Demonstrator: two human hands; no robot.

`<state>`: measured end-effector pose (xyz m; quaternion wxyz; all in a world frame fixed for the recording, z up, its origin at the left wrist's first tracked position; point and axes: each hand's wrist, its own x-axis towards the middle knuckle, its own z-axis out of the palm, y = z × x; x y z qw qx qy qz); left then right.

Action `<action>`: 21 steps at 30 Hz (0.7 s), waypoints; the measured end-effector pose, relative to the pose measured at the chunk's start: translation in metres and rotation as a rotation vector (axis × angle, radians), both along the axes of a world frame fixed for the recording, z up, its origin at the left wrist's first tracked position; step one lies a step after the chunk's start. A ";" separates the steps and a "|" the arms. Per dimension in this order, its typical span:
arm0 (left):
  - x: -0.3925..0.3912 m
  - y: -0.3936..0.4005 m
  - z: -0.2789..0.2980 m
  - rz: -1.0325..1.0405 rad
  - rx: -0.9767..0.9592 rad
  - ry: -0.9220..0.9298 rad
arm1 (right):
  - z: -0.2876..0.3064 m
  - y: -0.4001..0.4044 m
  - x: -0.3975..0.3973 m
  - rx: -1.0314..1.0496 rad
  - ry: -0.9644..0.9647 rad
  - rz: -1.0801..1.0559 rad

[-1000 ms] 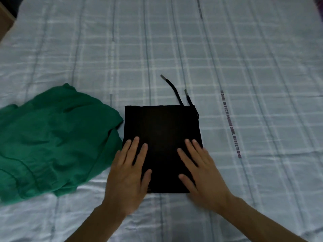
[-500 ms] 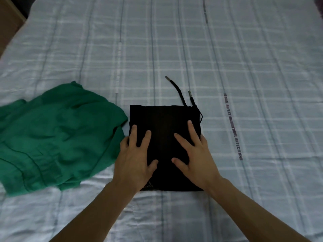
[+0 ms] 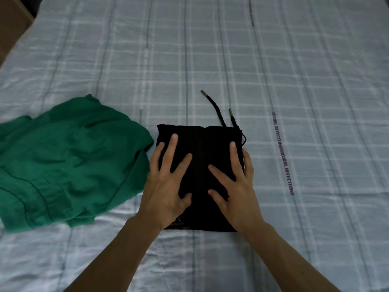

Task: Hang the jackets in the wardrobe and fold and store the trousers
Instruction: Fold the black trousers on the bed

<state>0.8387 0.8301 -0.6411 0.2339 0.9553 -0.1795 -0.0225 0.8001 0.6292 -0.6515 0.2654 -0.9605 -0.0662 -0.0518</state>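
Black trousers (image 3: 201,148) lie folded into a neat square on the bed, near the middle of the view. Two black drawstrings (image 3: 219,111) with metal tips stick out from the far right corner. My left hand (image 3: 166,186) lies flat on the left half of the fold, fingers spread and straight. My right hand (image 3: 235,188) presses flat on the right half, its outer fingers reaching the right edge. A crumpled green garment (image 3: 63,161) lies to the left, touching the trousers' left edge.
The bed is covered by a pale blue checked sheet (image 3: 294,70) with printed lettering (image 3: 283,152) to the right of the trousers. A brown wooden surface (image 3: 12,24) shows at the top left corner.
Both hands have slid away from me across the folded trousers, from the near half toward the far edge. The fold itself and the green garment stay where they were.
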 end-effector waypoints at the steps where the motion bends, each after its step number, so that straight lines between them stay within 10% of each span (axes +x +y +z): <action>1: 0.000 0.000 0.000 0.000 -0.001 -0.009 | 0.000 0.000 -0.001 0.011 -0.019 0.012; 21: -0.001 0.004 -0.018 0.025 -0.071 0.065 | -0.011 -0.011 0.006 0.156 0.065 0.109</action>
